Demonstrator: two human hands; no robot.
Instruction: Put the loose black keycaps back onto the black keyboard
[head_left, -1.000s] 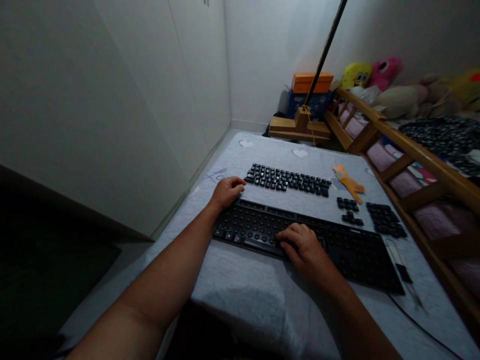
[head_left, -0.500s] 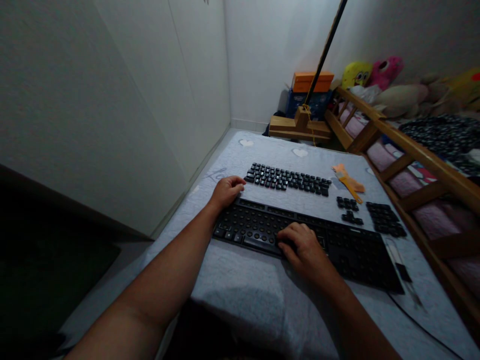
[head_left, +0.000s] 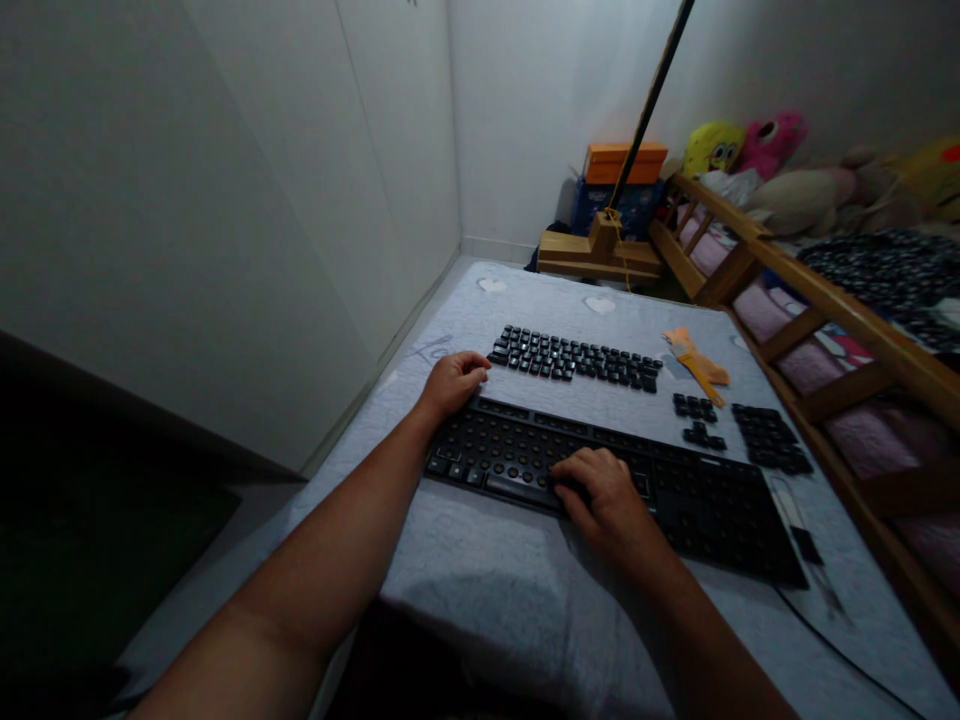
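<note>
A long black keyboard [head_left: 525, 445] lies across the cloth-covered surface, its key area mostly stripped to round sockets. Its space bar [head_left: 521, 490] and several caps at the lower left are in place. My right hand [head_left: 604, 490] is over the bottom row, thumb and fingertips closed together near the space bar's right end; whatever they pinch is hidden. Beyond the keyboard's upper left corner, my left hand [head_left: 454, 382] rests with curled fingers and thumb drawn close, beside the loose keycaps [head_left: 574, 357]. Anything within its fingers is too small to make out.
Smaller keycap groups [head_left: 695, 407] and a number-pad block [head_left: 771, 438] lie at the right. A yellow-handled brush [head_left: 701, 375] lies on an orange cloth [head_left: 682, 340]. A wire tool [head_left: 806, 545] is beside the keyboard, above its cable [head_left: 840, 655]. A wooden bed rail [head_left: 817, 290] borders the right.
My right hand has shifted very slightly left over the bottom row. My left hand and the keycaps stay where they were.
</note>
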